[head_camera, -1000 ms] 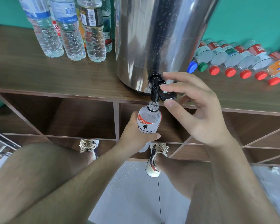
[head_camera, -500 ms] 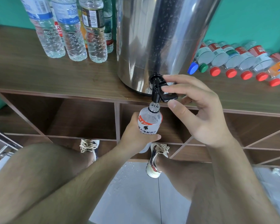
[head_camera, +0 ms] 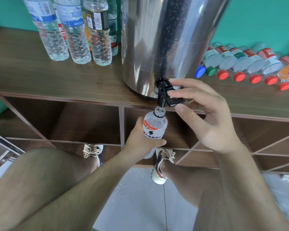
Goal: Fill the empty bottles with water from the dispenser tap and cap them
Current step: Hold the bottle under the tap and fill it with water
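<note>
Hands: left (head_camera: 138, 141) round bottle (head_camera: 155, 126), right (head_camera: 212, 120) on tap (head_camera: 163, 95)

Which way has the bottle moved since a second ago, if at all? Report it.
No. The bottle keeps its mouth just under the tap, as before, left hand gripping it.

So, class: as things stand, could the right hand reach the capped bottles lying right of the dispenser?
Probably yes. Only bare shelf top lies between the right hand and the lying bottles, but it is pinching the tap lever and would have to let go first.
</note>
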The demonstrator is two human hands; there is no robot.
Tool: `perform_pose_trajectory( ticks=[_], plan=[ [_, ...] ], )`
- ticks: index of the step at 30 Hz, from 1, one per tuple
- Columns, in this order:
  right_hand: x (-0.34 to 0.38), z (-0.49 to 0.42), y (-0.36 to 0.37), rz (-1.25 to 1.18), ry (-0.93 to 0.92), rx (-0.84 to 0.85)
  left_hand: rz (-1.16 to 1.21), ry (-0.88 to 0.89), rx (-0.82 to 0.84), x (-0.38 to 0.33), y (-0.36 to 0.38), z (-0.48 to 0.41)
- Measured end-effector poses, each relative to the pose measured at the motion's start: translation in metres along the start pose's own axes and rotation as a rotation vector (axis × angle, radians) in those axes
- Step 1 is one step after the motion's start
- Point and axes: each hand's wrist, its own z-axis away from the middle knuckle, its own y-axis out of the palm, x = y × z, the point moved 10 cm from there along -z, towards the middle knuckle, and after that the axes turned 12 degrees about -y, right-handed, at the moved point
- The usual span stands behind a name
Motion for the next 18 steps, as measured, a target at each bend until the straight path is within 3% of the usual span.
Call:
perform_pose_trajectory(
  ticks=[18],
  plan=[
    [0.001, -0.0003, -0.0011, -0.003, 0.006, -0.005, -0.023, 0.006, -0.021, 0.0, -0.0013, 0.0]
  ],
)
